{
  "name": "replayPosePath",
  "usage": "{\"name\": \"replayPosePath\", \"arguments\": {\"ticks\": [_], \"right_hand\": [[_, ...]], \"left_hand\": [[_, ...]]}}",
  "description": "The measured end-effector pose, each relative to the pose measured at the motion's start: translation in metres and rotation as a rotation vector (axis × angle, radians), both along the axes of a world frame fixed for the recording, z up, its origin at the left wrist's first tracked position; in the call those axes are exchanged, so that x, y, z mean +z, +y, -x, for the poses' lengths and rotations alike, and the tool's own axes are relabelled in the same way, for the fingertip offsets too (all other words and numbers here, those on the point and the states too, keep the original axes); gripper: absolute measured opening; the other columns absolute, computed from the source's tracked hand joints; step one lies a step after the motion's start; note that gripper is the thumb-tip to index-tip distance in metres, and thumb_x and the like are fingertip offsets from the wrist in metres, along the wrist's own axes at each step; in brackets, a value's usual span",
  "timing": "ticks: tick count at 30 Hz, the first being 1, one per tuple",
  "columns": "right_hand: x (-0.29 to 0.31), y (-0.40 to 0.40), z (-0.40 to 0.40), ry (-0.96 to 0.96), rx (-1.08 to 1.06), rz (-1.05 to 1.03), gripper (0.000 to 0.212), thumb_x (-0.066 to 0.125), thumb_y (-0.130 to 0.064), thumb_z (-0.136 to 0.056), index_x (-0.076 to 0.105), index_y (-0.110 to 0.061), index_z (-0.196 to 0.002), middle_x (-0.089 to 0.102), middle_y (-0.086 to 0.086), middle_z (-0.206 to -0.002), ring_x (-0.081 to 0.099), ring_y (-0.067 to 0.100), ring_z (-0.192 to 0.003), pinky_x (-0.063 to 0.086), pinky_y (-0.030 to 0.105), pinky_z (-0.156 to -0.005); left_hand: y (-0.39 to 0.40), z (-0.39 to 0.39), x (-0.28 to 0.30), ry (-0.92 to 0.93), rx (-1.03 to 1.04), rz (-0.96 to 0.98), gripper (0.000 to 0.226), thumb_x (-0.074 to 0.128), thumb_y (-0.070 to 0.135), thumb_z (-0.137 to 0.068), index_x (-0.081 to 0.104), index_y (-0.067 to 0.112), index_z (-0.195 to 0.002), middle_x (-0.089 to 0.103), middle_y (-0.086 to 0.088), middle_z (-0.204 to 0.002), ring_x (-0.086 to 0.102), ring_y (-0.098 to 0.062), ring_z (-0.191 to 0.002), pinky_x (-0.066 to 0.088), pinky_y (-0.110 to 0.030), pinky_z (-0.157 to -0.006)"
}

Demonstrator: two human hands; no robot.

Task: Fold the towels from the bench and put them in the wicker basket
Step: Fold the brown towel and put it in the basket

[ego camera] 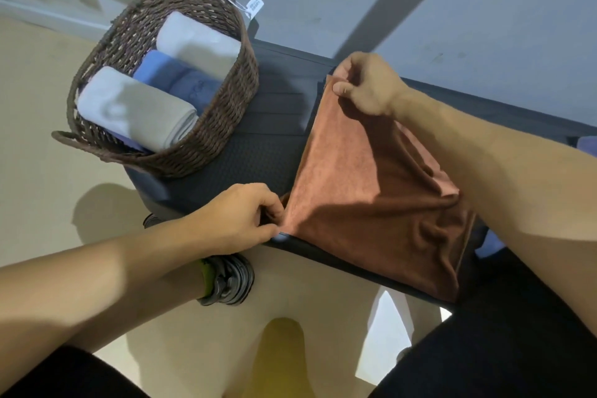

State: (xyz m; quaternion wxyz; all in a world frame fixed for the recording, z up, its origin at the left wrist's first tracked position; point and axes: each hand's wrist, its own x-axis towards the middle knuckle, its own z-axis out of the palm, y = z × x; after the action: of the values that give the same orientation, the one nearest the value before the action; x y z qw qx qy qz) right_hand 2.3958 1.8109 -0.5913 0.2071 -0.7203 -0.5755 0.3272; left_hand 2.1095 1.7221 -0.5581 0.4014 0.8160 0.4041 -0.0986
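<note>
Rust towel (371,197) is lying spread on the dark tabletop (258,158), right of the basket (226,113). Both hands are pinching it by corners on its left edge. Left hand (240,223) is gripping the near corner at the tabletop's front edge, fingers (274,208) curled tight, thumb underneath, cloth clamped between them. Right hand (368,84) is gripping the far corner, thumb and forefinger pressed together on the cloth, lifting it a bit off the surface. The edge between the two hands is running taut. The towel's right part is bunching in folds under the right forearm, one pink flap turning up there.

Count: one rust towel on the tabletop. Three rolled towels are sitting in the basket: white towel (200,42) at the far end, blue towel (174,74) in the middle, grey towel (135,110) at the near end, side by side and touching. One basket, two loop handles, a white tag (255,5) hanging off the far handle. A bit of bluish cloth is showing at the right frame edge, can't tell what.

Left forearm is coming in from lower left, wrist bent inward. Right arm is reaching across from the right, over the towel, wrist flexed down. A shoe (226,281) is on the floor below the tabletop's front edge.
</note>
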Motion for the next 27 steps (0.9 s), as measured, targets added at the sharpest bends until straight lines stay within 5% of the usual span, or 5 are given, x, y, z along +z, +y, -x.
{"name": "replayPosePath", "arguments": {"ticks": [3,7,11,14,27], "right_hand": [[-0.001,0.0,0.003,0.043,-0.074,-0.056,0.016,0.066,-0.008,-0.089,0.063,-0.018,-0.1,0.063,-0.009,-0.082,0.056,-0.005,-0.067,0.038,-0.001,-0.064],[-0.007,-0.002,0.006,0.004,-0.069,-0.048,0.015,0.076,-0.013,-0.083,0.066,-0.024,-0.085,0.072,-0.001,-0.088,0.064,0.008,-0.076,0.051,0.019,-0.077],[-0.01,0.004,0.011,0.071,-0.085,-0.089,0.014,0.079,-0.012,-0.08,0.07,-0.022,-0.084,0.068,-0.009,-0.076,0.06,-0.004,-0.065,0.045,0.005,-0.067],[-0.015,0.005,0.019,-0.009,-0.007,-0.069,0.011,0.078,-0.014,-0.082,0.068,-0.019,-0.084,0.062,-0.016,-0.075,0.057,-0.002,-0.07,0.043,0.011,-0.073],[-0.025,0.02,0.032,-0.133,-0.006,-0.048,0.007,0.073,-0.026,-0.088,0.067,-0.022,-0.084,0.067,-0.005,-0.087,0.065,0.016,-0.088,0.051,0.029,-0.083]], "left_hand": [[0.001,0.005,-0.005,0.029,0.151,0.062,0.006,0.075,0.03,-0.082,0.07,0.03,-0.083,0.064,0.026,-0.072,0.058,0.002,-0.06,0.04,-0.012,-0.057],[0.001,0.009,-0.01,0.119,0.277,0.142,0.008,0.071,0.034,-0.087,0.071,0.028,-0.082,0.071,0.01,-0.072,0.061,0.0,-0.048,0.045,-0.019,-0.056],[0.005,0.012,-0.01,0.212,0.329,0.107,0.006,0.076,0.026,-0.083,0.07,0.026,-0.083,0.073,0.01,-0.069,0.062,0.002,-0.045,0.052,-0.024,-0.055],[0.007,0.012,-0.009,0.24,0.383,0.114,0.009,0.078,0.025,-0.08,0.068,0.025,-0.08,0.073,0.007,-0.068,0.067,-0.009,-0.048,0.058,-0.03,-0.061],[0.006,0.021,-0.021,0.299,0.326,0.142,0.019,0.078,0.038,-0.079,0.073,0.025,-0.066,0.061,0.027,-0.052,0.055,0.015,-0.051,0.032,-0.008,-0.046]]}}
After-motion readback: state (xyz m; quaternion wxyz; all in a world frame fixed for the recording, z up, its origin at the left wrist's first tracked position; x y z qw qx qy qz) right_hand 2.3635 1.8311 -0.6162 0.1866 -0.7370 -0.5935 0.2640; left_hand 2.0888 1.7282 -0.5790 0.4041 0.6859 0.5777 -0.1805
